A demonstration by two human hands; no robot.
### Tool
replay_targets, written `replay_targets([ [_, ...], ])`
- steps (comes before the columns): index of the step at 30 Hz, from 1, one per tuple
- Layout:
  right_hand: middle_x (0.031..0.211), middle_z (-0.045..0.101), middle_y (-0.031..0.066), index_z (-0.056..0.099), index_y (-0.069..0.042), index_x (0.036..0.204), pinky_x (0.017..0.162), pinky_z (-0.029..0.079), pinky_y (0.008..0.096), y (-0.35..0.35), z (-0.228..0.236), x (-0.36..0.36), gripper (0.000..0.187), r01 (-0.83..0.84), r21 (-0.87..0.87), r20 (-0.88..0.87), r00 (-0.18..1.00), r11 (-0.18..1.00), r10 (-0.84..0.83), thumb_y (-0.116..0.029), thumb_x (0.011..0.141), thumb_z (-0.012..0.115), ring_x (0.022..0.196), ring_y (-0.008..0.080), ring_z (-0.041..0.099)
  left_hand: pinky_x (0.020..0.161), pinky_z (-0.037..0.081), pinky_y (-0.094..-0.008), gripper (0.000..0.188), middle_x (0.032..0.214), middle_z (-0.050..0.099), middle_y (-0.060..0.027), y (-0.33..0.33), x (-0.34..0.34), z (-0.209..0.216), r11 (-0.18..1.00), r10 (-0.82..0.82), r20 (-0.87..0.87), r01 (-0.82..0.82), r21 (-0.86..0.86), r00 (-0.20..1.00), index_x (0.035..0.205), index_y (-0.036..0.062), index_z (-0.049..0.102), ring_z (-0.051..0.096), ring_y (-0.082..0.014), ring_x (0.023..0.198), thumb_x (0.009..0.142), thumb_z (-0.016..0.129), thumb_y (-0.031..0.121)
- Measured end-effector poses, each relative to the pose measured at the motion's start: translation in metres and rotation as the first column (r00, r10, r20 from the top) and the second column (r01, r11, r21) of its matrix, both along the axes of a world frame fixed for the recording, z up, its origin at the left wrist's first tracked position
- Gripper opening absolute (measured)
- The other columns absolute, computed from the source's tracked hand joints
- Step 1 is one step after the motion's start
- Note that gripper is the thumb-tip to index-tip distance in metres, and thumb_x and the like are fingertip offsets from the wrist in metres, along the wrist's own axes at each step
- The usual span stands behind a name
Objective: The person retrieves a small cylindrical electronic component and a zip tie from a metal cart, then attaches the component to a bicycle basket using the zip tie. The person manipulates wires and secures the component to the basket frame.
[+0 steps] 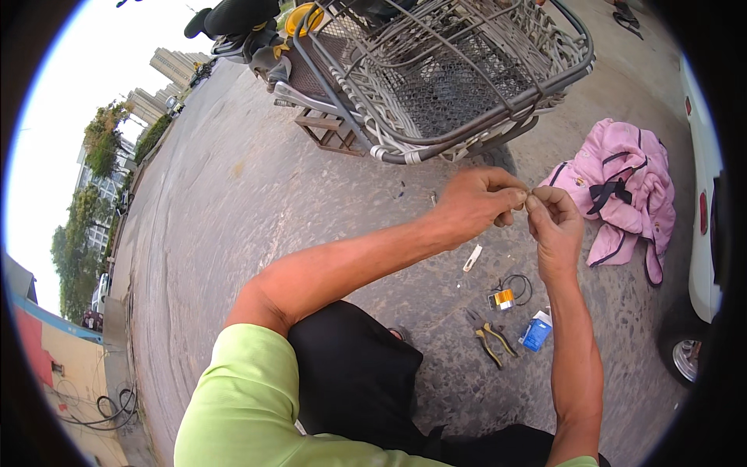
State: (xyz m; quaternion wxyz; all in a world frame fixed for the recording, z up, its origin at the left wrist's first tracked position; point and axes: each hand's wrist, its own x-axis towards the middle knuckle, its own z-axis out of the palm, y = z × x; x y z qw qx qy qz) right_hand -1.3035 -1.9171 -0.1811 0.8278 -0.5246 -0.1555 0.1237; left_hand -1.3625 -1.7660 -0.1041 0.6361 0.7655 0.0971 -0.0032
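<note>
My left hand and my right hand meet fingertip to fingertip above the pavement, just in front of a grey metal basket. Thumb and forefinger are pinched together on both. Whatever lies between the fingertips is too small to make out. On the ground below are a white plastic piece, an orange-and-white small box with a thin black cable beside it, pliers with yellow-and-black handles, and a blue-and-white small box.
A vehicle with a wire basket stands ahead, a rusty metal frame beneath it. To the right lies a bundled pink quilted cloth, near a white car and its wheel. My bent knee is at lower centre.
</note>
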Motion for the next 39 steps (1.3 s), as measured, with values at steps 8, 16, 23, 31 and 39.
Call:
replay_targets([
  [8, 0.083, 0.061, -0.0028, 0.065, 0.001, 0.101, 0.058, 0.038, 0.0182, -0.004, 0.005, -0.004, 0.015, 0.095, -0.114, 0.105, 0.991, 0.989, -0.083, -0.002, 0.087, 0.07, 0.068, 0.0017, 0.05, 0.062, 0.05, -0.0271, 0.024, 0.078, 0.066, -0.0056, -0.001, 0.003, 0.0, 0.991, -0.011, -0.026, 0.007, -0.132, 1.0, 0.103, -0.004, 0.067, 0.061, -0.0118, 0.067, 0.089, 0.068, 0.015],
  [16, 0.088, 0.065, -0.0002, 0.065, 0.002, 0.103, 0.062, 0.041, 0.0186, 0.003, 0.001, -0.008, 0.017, 0.071, -0.11, 0.094, 0.994, 0.991, -0.061, -0.002, 0.087, 0.07, 0.072, 0.0029, 0.053, 0.061, 0.051, -0.0283, 0.019, 0.078, 0.065, -0.007, 0.007, 0.005, -0.008, 0.977, -0.002, -0.065, -0.012, -0.213, 0.998, 0.098, -0.0026, 0.065, 0.061, -0.0131, 0.065, 0.088, 0.067, 0.014],
  [23, 0.087, 0.066, 0.0002, 0.067, 0.001, 0.103, 0.063, 0.042, 0.0189, 0.003, -0.001, -0.001, 0.017, 0.088, -0.01, 0.164, 0.983, 0.996, -0.086, -0.003, 0.086, 0.071, 0.072, 0.0028, 0.053, 0.063, 0.052, -0.0301, 0.019, 0.087, 0.066, -0.0082, 0.002, 0.013, -0.006, 0.968, -0.007, -0.043, -0.004, -0.25, 0.999, 0.102, -0.0026, 0.064, 0.061, -0.013, 0.07, 0.091, 0.064, 0.013],
  [31, 0.086, 0.067, -0.0009, 0.068, 0.002, 0.104, 0.056, 0.039, 0.018, 0.003, -0.003, -0.001, 0.021, -0.068, 0.126, 0.038, 0.997, 0.99, 0.063, -0.006, 0.085, 0.072, 0.064, 0.0001, 0.046, 0.069, 0.052, -0.0303, 0.019, 0.091, 0.067, -0.0075, 0.007, 0.007, -0.006, 0.947, -0.042, -0.047, 0.024, -0.319, 0.998, 0.107, -0.0038, 0.064, 0.062, -0.0133, 0.075, 0.094, 0.061, 0.01],
  [39, 0.082, 0.064, -0.0035, 0.069, 0.0, 0.105, 0.053, 0.035, 0.0179, -0.003, 0.003, 0.0, 0.02, -0.014, 0.041, 0.075, 0.997, 0.999, 0.011, -0.005, 0.085, 0.071, 0.061, -0.0013, 0.041, 0.068, 0.052, -0.0271, 0.019, 0.089, 0.068, -0.0076, 0.002, 0.01, 0.0, 0.983, -0.039, 0.02, 0.042, -0.181, 0.999, 0.107, -0.0033, 0.067, 0.064, -0.013, 0.076, 0.093, 0.063, 0.009],
])
